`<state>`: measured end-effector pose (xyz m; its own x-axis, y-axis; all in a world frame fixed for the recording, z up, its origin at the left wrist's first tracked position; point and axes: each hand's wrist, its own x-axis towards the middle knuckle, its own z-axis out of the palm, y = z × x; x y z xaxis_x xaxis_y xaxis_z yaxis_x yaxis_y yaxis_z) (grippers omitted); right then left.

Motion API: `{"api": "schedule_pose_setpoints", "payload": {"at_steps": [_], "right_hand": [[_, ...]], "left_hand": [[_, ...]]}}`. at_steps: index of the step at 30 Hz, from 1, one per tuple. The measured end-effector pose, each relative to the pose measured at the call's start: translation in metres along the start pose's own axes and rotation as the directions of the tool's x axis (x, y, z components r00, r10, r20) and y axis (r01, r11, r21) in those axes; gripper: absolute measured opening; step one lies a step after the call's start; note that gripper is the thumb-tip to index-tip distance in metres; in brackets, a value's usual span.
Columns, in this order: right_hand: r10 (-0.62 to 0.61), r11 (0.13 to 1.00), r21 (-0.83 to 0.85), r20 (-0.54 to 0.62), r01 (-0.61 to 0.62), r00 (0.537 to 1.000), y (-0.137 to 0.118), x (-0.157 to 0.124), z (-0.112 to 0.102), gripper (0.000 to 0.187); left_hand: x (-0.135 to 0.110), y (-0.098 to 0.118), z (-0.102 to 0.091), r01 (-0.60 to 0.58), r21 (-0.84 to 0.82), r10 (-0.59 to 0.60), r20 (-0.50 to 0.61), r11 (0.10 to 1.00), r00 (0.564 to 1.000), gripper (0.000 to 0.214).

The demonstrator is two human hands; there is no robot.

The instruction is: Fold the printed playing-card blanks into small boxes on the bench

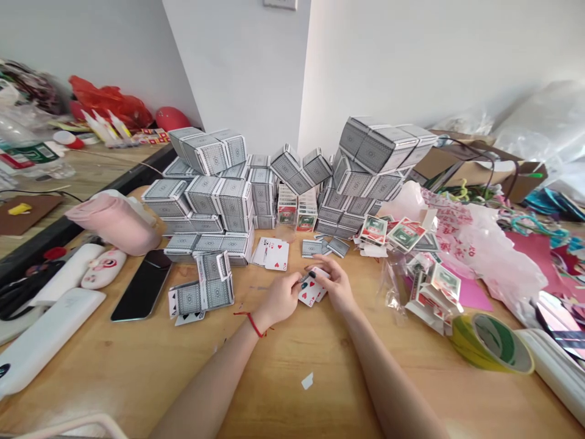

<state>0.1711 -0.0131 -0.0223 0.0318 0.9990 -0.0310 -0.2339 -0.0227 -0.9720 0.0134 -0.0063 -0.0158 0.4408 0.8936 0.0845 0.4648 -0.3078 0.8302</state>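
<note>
Several playing cards [312,294] with red hearts are between my two hands, low over the wooden table. My left hand [282,299], with a red string at the wrist, pinches their left side. Closed on their right side, my right hand [337,285] has its thumb over the faces. Just beyond lie small folded card pieces [313,247], patterned grey. A face-up pile of cards [276,253] rests left of these. Grey card-back blocks [219,201] are stacked at the left, and more blocks [365,152] rise at the right. A loose card piece [210,283] lies left of my left hand.
Card boxes [297,210] stand between the stacks, and opened boxes [434,286] are heaped at the right near a tape roll [493,341]. A phone [141,286], a white power bank [50,341] and a pink pouch [116,222] lie left. A paper scrap [308,381] lies in front.
</note>
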Motion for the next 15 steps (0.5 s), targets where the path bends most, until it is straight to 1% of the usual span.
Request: {"api": "schedule_pose_setpoints", "payload": {"at_steps": [2,3,5,8,11,13,15], "right_hand": [[0.052,0.996,-0.073,-0.011,-0.053,0.999,0.003,0.000,-0.001,0.030],[0.072,0.994,-0.078,-0.031,-0.074,0.997,0.005,0.001,-0.002,0.028],[0.098,0.995,-0.027,-0.075,-0.100,0.992,0.009,0.002,-0.004,0.027],[0.117,0.991,0.072,-0.098,-0.111,0.988,0.013,0.004,-0.005,0.027],[0.125,0.984,0.135,-0.053,-0.117,0.991,0.014,0.004,-0.005,0.024],[0.157,0.975,0.159,-0.008,-0.154,0.988,0.014,0.004,-0.004,0.022],[0.194,0.967,0.163,0.025,-0.195,0.981,0.014,0.003,-0.004,0.023]], "left_hand": [[-0.002,0.003,0.001,-0.057,0.081,0.059,-0.015,0.995,0.998,0.013],[-0.002,0.003,0.001,-0.071,0.094,0.074,-0.027,0.993,0.997,0.013],[-0.001,0.003,0.003,-0.078,0.092,0.085,-0.076,0.993,0.993,0.013],[0.002,0.000,0.005,-0.049,0.051,0.058,-0.195,0.997,0.979,0.013],[0.004,-0.004,0.006,-0.019,-0.008,0.015,-0.293,1.000,0.956,0.014],[0.004,-0.006,0.005,-0.019,-0.057,0.001,-0.309,0.998,0.951,0.018],[0.004,-0.008,0.004,-0.025,-0.113,-0.011,-0.302,0.993,0.953,0.023]]}}
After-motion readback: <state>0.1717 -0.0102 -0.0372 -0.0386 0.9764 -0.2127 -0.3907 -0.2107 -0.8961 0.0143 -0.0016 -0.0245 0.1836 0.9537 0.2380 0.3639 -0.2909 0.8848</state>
